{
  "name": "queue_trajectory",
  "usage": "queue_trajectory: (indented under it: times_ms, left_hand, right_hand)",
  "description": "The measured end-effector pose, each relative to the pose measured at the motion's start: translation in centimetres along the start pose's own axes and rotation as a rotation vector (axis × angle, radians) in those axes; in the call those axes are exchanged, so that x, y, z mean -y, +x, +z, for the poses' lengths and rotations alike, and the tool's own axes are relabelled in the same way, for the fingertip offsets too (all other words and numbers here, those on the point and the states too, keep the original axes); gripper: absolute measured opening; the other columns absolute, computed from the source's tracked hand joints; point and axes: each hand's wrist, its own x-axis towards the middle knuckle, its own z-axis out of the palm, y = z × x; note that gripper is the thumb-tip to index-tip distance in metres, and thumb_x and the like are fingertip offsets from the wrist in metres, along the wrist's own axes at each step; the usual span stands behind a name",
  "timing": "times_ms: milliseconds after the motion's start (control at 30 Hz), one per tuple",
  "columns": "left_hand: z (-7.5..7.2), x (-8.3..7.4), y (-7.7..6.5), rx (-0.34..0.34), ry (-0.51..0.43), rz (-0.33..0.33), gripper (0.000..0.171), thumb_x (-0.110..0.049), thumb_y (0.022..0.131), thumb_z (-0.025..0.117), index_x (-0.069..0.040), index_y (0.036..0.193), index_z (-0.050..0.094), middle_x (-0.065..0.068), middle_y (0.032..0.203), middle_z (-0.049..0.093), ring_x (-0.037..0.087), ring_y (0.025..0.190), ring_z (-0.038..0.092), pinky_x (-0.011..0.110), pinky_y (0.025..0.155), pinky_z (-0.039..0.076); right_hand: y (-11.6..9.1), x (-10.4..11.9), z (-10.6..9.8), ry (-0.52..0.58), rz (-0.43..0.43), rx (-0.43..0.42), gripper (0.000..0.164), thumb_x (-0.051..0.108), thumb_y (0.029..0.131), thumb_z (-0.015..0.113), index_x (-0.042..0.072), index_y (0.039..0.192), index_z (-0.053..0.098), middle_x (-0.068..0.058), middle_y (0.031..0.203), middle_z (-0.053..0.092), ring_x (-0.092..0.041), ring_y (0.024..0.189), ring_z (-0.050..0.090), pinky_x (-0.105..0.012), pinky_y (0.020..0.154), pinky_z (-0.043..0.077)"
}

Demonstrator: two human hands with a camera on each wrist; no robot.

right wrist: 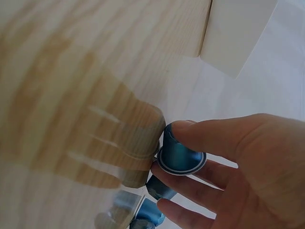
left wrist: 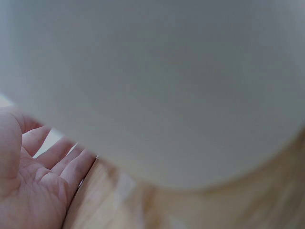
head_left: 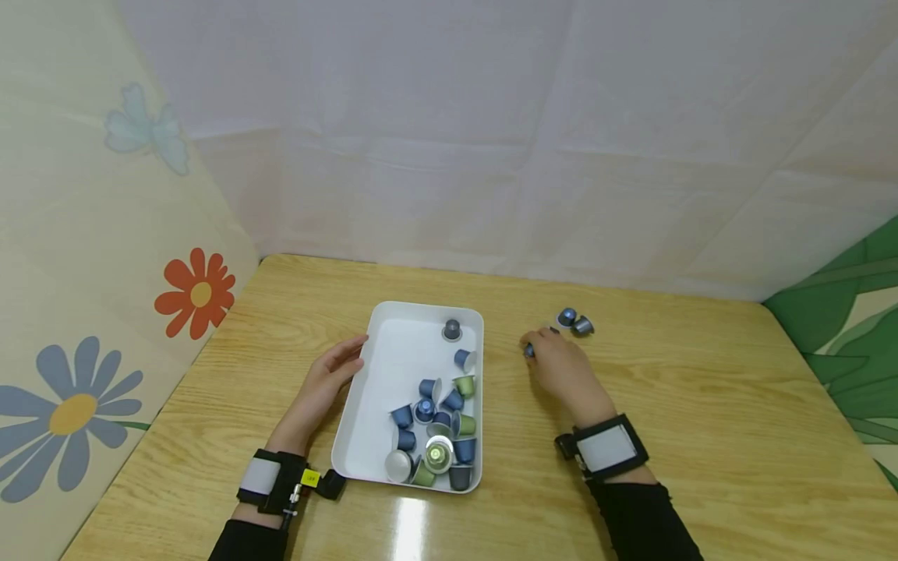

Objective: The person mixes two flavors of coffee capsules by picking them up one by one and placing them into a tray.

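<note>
A white tray holds several blue, green and grey coffee capsules, mostly toward its right side and near end. My left hand rests against the tray's left side; in the left wrist view its fingers look fairly straight beside the blurred wall. To the right of the tray, my right hand pinches a blue coffee capsule between thumb and fingers, low over the table. Just beyond that hand lie a blue capsule and a grey capsule. A darker capsule shows behind the fingers.
The wooden table ends at a pale cloth backdrop. A flower-printed panel stands at left and a green leaf-printed one at right. One grey capsule stands apart at the tray's far end.
</note>
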Motion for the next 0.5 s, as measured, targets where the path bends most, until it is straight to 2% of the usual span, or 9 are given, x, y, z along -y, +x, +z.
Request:
queue_trajectory:
  times_ms: [500]
  left_hand:
    - [-0.17,0.01,-0.04,0.008,0.015,-0.013,0.046,-0.010,0.102,0.054,0.000,0.146,0.044,0.017,0.151,0.042,0.030,0.137,0.040,0.018,0.097,0.043]
  right_hand:
    - [0.18,0.26,-0.09,-0.004,0.026,0.036,0.023,0.000,0.092,0.063,-0.002,0.115,0.066,-0.016,0.099,0.063,-0.034,0.093,0.061,-0.048,0.073,0.053]
